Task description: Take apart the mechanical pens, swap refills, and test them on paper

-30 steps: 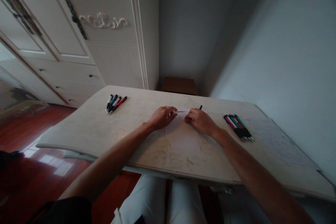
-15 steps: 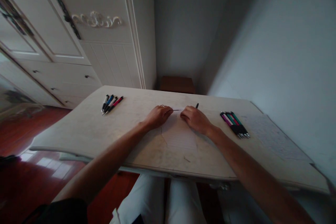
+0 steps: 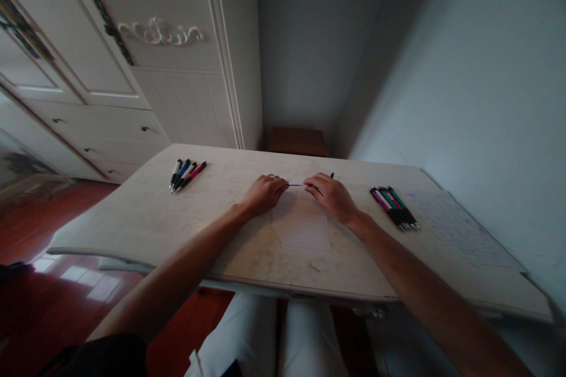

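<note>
Over the middle of the desk my left hand [image 3: 266, 193] is closed, thumb and fingers pinching one end of a thin dark pen refill [image 3: 295, 185]. The refill spans the small gap between my hands. My right hand [image 3: 329, 195] is closed too, its fingertips at the refill's other end. A black pen end [image 3: 332, 175] pokes out behind the right hand; the rest of that pen is hidden by the fingers. Under both hands lies a lined sheet of paper [image 3: 305, 230].
Several pens [image 3: 188, 177] lie at the left of the white desk [image 3: 132, 212]. Another row of pens [image 3: 395, 208] lies at the right, beside a written sheet [image 3: 460, 227] near the wall. A white cabinet [image 3: 186, 100] stands beyond the desk, with a brown box-like piece [image 3: 297, 141] behind.
The fingers of my right hand have shifted slightly at the refill, and less of the black pen end shows behind them. My left hand keeps its pinch. The view has shifted slightly.
</note>
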Tool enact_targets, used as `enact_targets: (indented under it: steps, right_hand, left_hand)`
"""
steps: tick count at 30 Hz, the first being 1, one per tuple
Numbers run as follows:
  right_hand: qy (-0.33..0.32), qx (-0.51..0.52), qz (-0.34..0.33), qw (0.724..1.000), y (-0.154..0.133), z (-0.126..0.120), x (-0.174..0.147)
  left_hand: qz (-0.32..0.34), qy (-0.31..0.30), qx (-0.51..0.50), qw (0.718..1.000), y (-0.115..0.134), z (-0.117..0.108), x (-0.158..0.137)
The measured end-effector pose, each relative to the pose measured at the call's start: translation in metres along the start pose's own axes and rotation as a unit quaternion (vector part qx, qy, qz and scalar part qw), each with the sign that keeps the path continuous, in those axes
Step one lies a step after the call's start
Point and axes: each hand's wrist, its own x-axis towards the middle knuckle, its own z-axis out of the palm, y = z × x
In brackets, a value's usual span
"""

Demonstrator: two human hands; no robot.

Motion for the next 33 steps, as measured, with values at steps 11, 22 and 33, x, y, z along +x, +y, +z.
enact_targets:
  steps: [11,22,33]
  right_hand:
    - [0.011,0.0,0.006,1.0,-0.001,0.0,0.0]
    - [0.004,0.015,-0.009,1.0,-0.006,0.008,-0.002]
    - [0.021,0.022,-0.017,0.999,-0.011,0.013,-0.002]
  left_hand:
    - [0.004,0.002,0.011,1.0,0.001,-0.001,0.0]
    - [0.02,-0.013,0.021,0.999,0.007,-0.001,-0.001]
    - [0.043,-0.022,0.021,0.999,0.018,0.004,-0.003]
